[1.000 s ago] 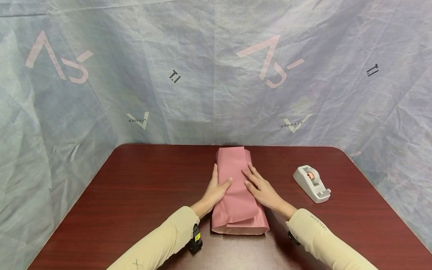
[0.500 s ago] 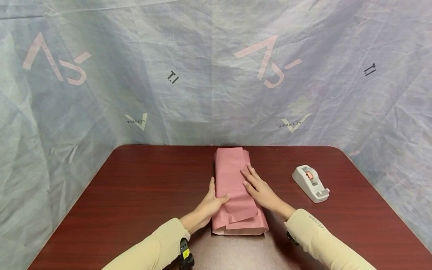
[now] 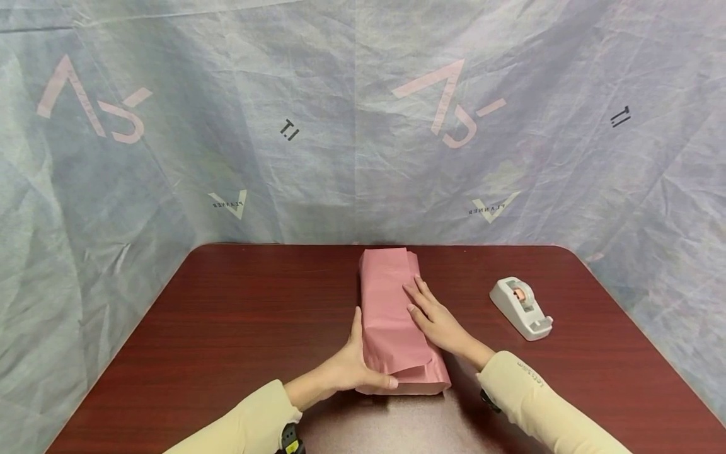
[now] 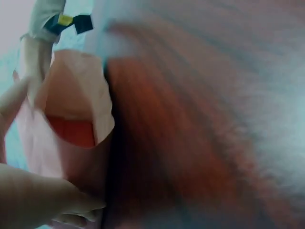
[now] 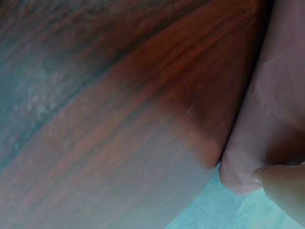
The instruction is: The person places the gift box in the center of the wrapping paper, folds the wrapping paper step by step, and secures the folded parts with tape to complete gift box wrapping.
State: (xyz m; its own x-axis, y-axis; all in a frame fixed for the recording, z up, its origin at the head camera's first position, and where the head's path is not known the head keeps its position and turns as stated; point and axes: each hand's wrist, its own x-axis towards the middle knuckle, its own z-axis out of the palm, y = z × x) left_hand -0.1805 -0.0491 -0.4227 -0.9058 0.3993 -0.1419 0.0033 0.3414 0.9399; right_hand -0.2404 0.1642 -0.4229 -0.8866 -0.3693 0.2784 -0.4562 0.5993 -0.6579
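A long package in pink wrapping paper (image 3: 388,296) lies lengthwise on the table, its overlapping flap on top. My left hand (image 3: 351,366) is at the package's near left corner, thumb and index finger spread wide. Its thumb reaches across the near end while the index finger points along the left side. Straight fingers of my right hand (image 3: 439,321) rest on the package's right edge. Through the open paper end in the left wrist view, a red box-like item (image 4: 78,131) shows inside.
A white tape dispenser (image 3: 522,309) stands to the right on the dark red wooden table (image 3: 255,302). Grey-blue printed cloth (image 3: 317,176) hangs behind the table and along both sides.
My left hand has slid toward me along the package's left side, its thumb moving from the top to the near end. The right hand stays in place.
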